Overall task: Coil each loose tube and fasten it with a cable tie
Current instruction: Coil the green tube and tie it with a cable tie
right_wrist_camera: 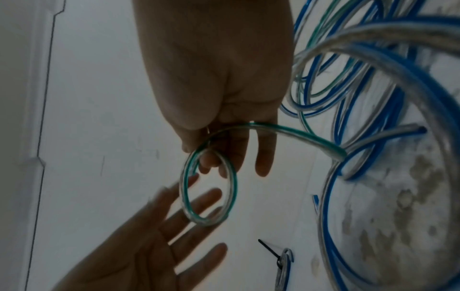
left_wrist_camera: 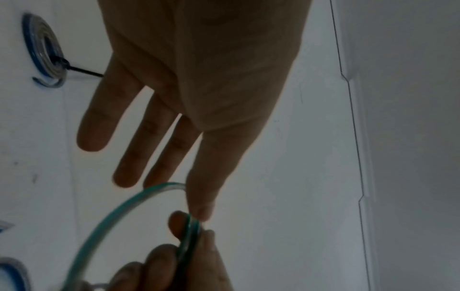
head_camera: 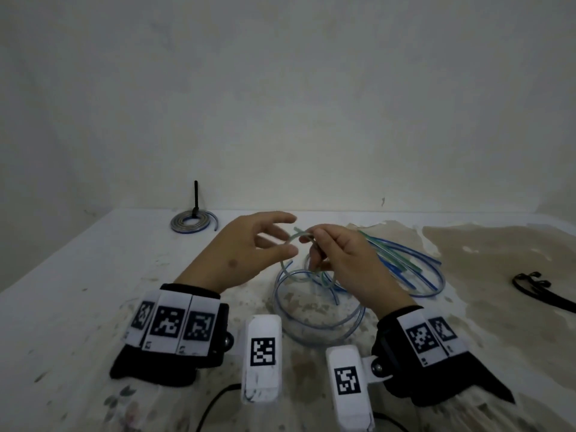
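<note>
My right hand [head_camera: 311,237] pinches a clear tube with a green stripe [head_camera: 300,234], wound into a small loop above the table. In the right wrist view the loop [right_wrist_camera: 184,195] hangs from the fingertips and its tail runs right toward the pile. My left hand [head_camera: 280,235] is beside the loop with straight, spread fingers, holding nothing. In the left wrist view its index fingertip [left_wrist_camera: 200,212] is right at the green tube [left_wrist_camera: 112,218]; I cannot tell whether it touches. Black cable ties [head_camera: 536,288] lie at the right.
Several loose blue and green striped tubes [head_camera: 405,260] lie behind my right hand, and a large blue-striped loop [head_camera: 311,335] lies below both hands. A finished coil with an upright black tie [head_camera: 190,222] sits far left by the wall. The tabletop [head_camera: 78,291] is stained.
</note>
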